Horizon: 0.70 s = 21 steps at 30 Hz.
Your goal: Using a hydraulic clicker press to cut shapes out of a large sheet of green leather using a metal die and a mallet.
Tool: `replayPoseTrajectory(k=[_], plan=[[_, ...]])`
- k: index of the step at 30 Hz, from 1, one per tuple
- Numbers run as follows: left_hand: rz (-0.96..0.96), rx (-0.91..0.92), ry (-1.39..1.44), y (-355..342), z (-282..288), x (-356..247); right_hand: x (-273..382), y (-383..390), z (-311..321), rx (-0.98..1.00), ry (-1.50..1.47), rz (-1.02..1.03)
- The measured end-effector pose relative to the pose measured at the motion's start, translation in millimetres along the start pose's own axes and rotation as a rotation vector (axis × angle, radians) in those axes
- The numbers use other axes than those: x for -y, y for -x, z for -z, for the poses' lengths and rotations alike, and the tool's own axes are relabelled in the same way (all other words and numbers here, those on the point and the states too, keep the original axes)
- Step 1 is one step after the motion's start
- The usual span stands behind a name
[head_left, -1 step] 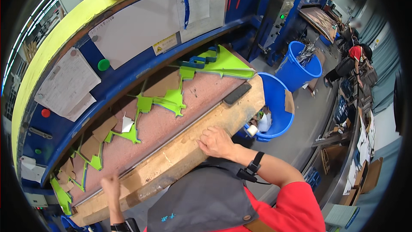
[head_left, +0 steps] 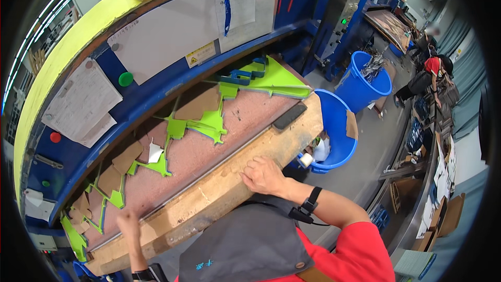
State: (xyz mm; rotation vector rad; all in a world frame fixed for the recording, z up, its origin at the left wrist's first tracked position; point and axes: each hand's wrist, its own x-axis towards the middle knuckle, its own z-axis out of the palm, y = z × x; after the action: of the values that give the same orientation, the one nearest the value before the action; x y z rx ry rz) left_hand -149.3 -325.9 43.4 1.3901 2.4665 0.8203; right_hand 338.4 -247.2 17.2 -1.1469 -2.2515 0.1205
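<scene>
My right hand (head_left: 261, 175) rests on the wooden ledge (head_left: 209, 188) with its fingers curled in; nothing shows in them. My left hand (head_left: 129, 224) hovers at the ledge's left part, near the pinkish board (head_left: 209, 151), smeared by motion, so I cannot make out its fingers. Across the board runs a jagged row of bright green pieces (head_left: 206, 128). Brown cardboard scraps (head_left: 198, 105) and a torn white scrap (head_left: 155, 152) lie among them. A dark oblong block (head_left: 289, 117) sits at the ledge's right end.
A blue machine beam with a yellow top (head_left: 68, 36) arches over the board, with pinned papers (head_left: 162, 36) on it. At the right stand two blue bins (head_left: 342, 159) holding scraps. A control box (head_left: 339, 23) rises behind them. Another person (head_left: 425, 75) bends at the far right.
My left hand has shifted slightly left and up. The right hand stays on the ledge.
</scene>
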Motion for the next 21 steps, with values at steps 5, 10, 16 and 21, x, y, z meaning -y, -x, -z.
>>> replayPoseTrajectory(k=[5, 10, 16, 21], plan=[[-0.130, -0.303, 0.243, -70.4, 57.7, 33.6, 7.3, 18.3, 12.3, 0.052, 0.020, 0.007], [-0.155, -0.669, 0.163, -138.9, 108.4, 62.9, 8.9, 24.8, 13.4, -0.010, -0.014, 0.051], [-0.110, -0.742, 0.096, -172.9, 126.2, 58.0, 9.1, 26.3, 15.7, 0.049, -0.019, 0.021], [-0.102, -0.674, 0.116, -175.3, 116.4, 49.9, 6.9, 23.3, 14.3, 0.041, -0.039, -0.010]])
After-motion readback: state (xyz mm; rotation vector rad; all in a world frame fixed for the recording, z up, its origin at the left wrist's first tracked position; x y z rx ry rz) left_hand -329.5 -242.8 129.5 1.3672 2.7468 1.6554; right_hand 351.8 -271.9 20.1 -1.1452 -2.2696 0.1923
